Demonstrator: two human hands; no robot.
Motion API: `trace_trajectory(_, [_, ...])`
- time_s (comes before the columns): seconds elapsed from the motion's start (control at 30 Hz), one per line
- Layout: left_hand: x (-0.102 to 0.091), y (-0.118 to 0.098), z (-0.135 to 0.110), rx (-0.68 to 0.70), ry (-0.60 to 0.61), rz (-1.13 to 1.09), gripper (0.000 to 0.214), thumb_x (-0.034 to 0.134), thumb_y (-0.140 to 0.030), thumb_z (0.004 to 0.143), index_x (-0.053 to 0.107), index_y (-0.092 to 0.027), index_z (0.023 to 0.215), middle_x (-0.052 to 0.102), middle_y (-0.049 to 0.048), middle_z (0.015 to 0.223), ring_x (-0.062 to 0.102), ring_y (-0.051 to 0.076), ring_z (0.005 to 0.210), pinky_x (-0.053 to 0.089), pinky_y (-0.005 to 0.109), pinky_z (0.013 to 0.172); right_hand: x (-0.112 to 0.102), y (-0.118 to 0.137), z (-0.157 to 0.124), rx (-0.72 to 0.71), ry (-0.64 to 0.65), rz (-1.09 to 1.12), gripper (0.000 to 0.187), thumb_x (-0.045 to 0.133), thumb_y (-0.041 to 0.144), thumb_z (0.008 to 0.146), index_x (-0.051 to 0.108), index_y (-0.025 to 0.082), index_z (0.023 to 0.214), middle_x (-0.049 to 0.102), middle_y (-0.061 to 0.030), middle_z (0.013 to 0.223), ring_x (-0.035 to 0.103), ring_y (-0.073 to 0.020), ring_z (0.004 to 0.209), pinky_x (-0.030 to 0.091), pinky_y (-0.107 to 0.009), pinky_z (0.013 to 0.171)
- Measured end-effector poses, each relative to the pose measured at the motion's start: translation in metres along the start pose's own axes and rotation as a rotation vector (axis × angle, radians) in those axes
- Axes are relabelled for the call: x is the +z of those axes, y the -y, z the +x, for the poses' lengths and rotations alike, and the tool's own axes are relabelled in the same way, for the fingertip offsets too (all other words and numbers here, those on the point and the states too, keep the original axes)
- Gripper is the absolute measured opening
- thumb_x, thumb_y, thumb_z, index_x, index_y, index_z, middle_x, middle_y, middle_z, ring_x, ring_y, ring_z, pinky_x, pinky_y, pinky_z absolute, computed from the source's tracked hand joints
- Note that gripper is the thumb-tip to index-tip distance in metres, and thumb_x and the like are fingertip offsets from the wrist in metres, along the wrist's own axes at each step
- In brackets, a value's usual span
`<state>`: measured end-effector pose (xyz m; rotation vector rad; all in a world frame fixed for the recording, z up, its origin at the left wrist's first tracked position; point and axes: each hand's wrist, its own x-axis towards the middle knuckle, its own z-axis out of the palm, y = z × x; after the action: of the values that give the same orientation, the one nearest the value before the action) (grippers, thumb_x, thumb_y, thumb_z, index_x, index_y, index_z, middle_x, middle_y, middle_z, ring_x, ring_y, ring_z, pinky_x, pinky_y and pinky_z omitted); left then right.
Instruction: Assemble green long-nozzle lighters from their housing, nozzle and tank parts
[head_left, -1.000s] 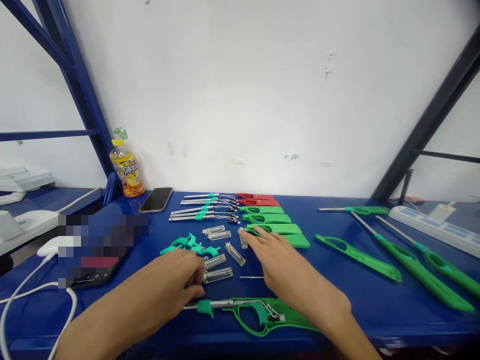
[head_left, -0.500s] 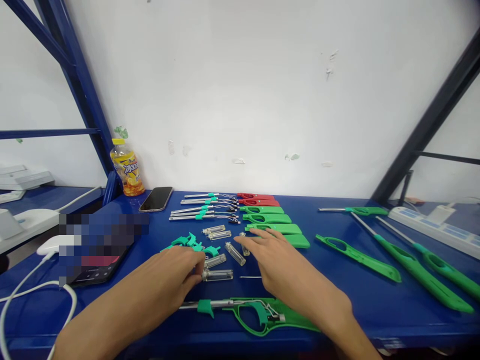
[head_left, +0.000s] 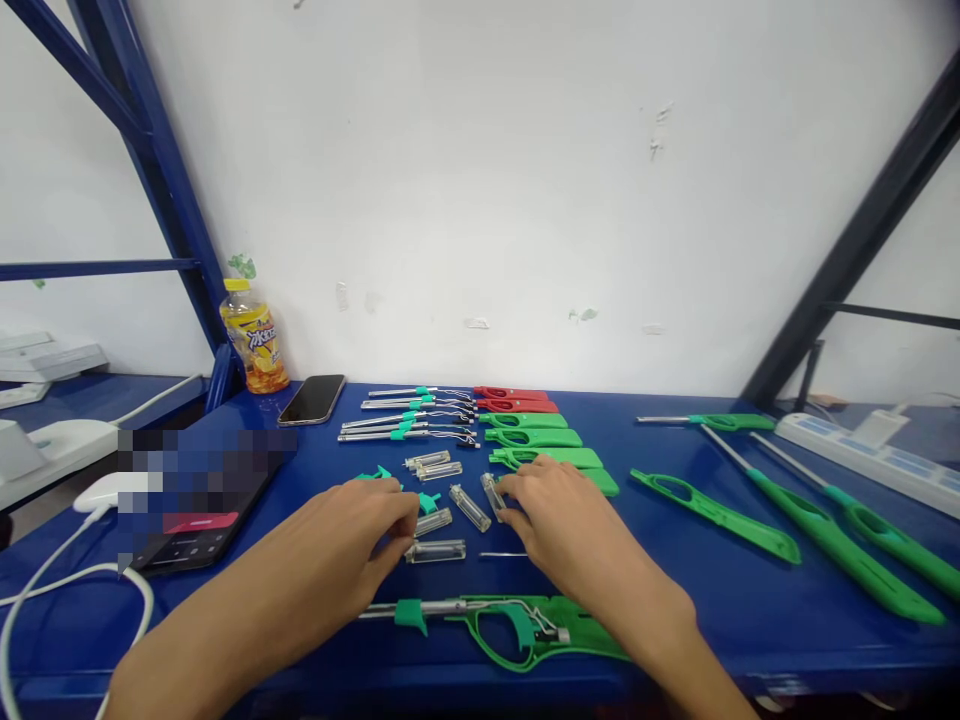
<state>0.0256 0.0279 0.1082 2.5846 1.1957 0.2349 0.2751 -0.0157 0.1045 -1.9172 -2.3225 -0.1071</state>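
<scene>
My right hand (head_left: 559, 515) has its thumb and fingers closed at the side of a clear lighter fuel tank (head_left: 492, 493) lying on the table. My left hand (head_left: 367, 530) is curled over the teal trigger pieces (head_left: 429, 502), fingertips bent down and partly hidden; what they hold, if anything, does not show. Beside its thumb lies another clear tank (head_left: 439, 551). One more tank (head_left: 470, 508) rests at a slant between the hands. In front of both lies an open green lighter shell (head_left: 499, 655) with a metal tube, wires and a teal trigger in it.
Metal lighter tubes (head_left: 382, 436) with wires lie in a row behind, beside red and green handle shells (head_left: 532, 437). Assembled green lighters (head_left: 832, 530) and a half shell (head_left: 720, 518) lie right. A thin metal rod (head_left: 502, 554), phones (head_left: 311, 398) and a bottle (head_left: 255, 340) are also there.
My right hand's fingers have drawn in against the clear tank, which has turned and shifted slightly right. My left hand has moved slightly up and right over the teal pieces.
</scene>
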Motion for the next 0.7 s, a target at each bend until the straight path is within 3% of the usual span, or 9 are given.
trace_trajectory(0.2, [-0.003, -0.008, 0.000, 0.027, -0.056, 0.013, 0.022, 0.051, -0.030, 0.104, 0.063, -0.028, 0.086, 0.072, -0.0007, 0.091, 0.066, 0.021, 0.082, 0.040, 0.034, 0.072, 0.001, 0.001, 0.000, -0.026, 0.004, 0.000, 0.014, 0.068, 0.016, 0.104, 0.079, 0.019, 0.112, 0.079, -0.0107, 0.101, 0.072, -0.0311, 0.101, 0.047, -0.038, 0.078])
trace_trajectory(0.4, [-0.002, -0.006, 0.003, 0.027, -0.099, -0.020, 0.028, 0.046, -0.041, 0.110, 0.063, -0.029, 0.092, 0.073, -0.0020, 0.092, 0.066, 0.022, 0.086, 0.041, 0.035, 0.074, 0.002, 0.004, -0.003, -0.062, 0.011, 0.010, 0.014, 0.068, 0.011, 0.102, 0.077, 0.020, 0.097, 0.077, -0.0073, 0.088, 0.072, -0.0269, 0.088, 0.042, -0.033, 0.067])
trace_trajectory(0.7, [-0.002, -0.002, 0.008, 0.092, -0.141, 0.005, 0.027, 0.048, -0.037, 0.110, 0.071, -0.029, 0.098, 0.076, -0.0017, 0.098, 0.068, 0.021, 0.090, 0.043, 0.034, 0.080, 0.022, -0.012, -0.006, -0.052, -0.089, 0.066, 0.027, 0.056, -0.001, 0.096, 0.066, 0.021, 0.109, 0.072, -0.0053, 0.085, 0.068, -0.0251, 0.080, 0.043, -0.033, 0.068])
